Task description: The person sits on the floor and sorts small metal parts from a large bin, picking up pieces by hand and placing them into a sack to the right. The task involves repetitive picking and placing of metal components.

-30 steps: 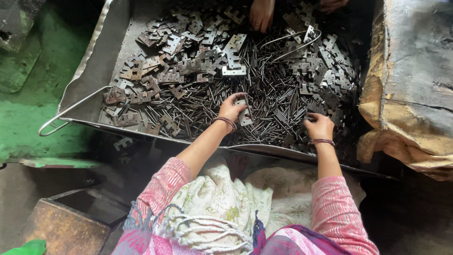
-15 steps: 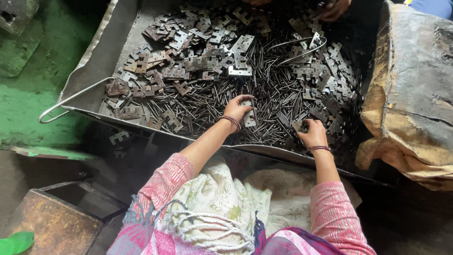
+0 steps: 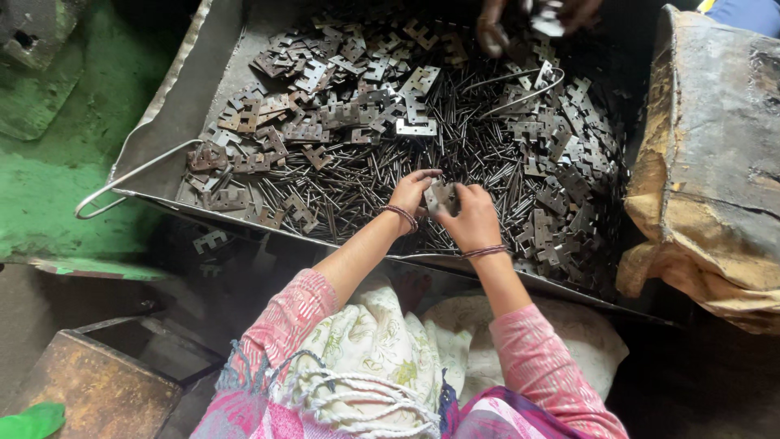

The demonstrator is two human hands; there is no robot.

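Green-painted floor (image 3: 49,187) at the left edge, dim workshop light; a large sheet-metal tray (image 3: 166,122) with a wire handle (image 3: 122,180) carries a heap of thin dark pins (image 3: 357,203) and many flat notched metal plates (image 3: 325,114); a worn sack-covered bundle (image 3: 715,162) stands just beside the tray on the right; a rusty box (image 3: 89,390) sits low at the left. Left hand (image 3: 410,191) and right hand (image 3: 470,218) meet over the pins near the tray's front edge; between them one small notched plate (image 3: 441,195), pinched at its edges by fingers of both hands, so both are closed on it; whether a pin is already in the plate I cannot tell. Another person's hands (image 3: 528,20) work at the far rim of the tray, apart from these. Step in hand, by my reading: fitting or checking a single plate picked from the heap. Next move likely calls for a steady left-hand grip while the right frees itself to take a pin from the pile directly below; pins are thin and tangled, so one must be singled out cleanly.
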